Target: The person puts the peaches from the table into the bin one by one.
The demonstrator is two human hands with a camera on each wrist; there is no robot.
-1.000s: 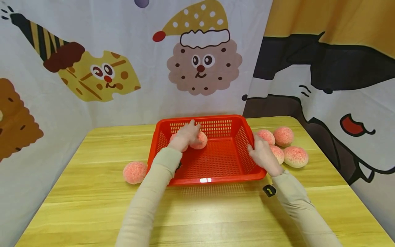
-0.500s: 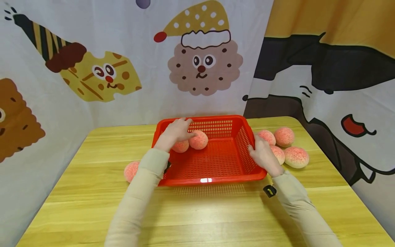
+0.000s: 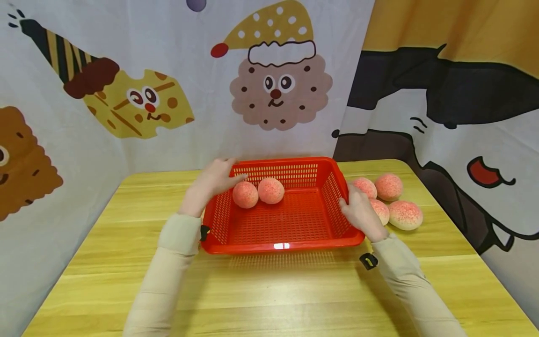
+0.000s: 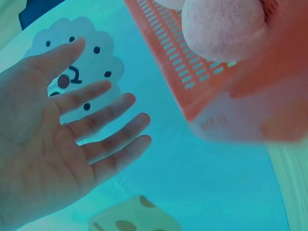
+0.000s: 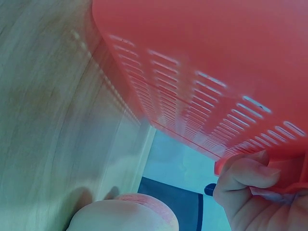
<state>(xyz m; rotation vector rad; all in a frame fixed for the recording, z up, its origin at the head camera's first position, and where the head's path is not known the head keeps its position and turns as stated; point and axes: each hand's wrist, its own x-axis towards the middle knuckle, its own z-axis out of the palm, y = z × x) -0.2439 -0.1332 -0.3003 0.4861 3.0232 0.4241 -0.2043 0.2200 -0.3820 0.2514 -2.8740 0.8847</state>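
A red plastic basket point(image 3: 282, 248) stands on the table with two pink peaches, a left peach point(image 3: 245, 194) and a right peach point(image 3: 271, 190), side by side near its back left corner. Over the basket's left rim hovers my left hand point(image 3: 212, 180), fingers spread and holding nothing; the left wrist view shows its bare palm point(image 4: 43, 139). At the other end, my right hand point(image 3: 362, 210) grips the right rim. In the right wrist view its thumb and fingers point(image 5: 252, 173) curl over the basket's edge.
Several peaches point(image 3: 405, 215) lie on the wooden table point(image 3: 269, 299) just right of the basket, some partly behind my right hand. A cartoon-printed curtain point(image 3: 168, 150) hangs along the table's back and sides.
My left hand has drawn back leftward from over the peaches in the basket to its left rim. The forearm now hides the peach left of the basket. My right hand keeps its grip.
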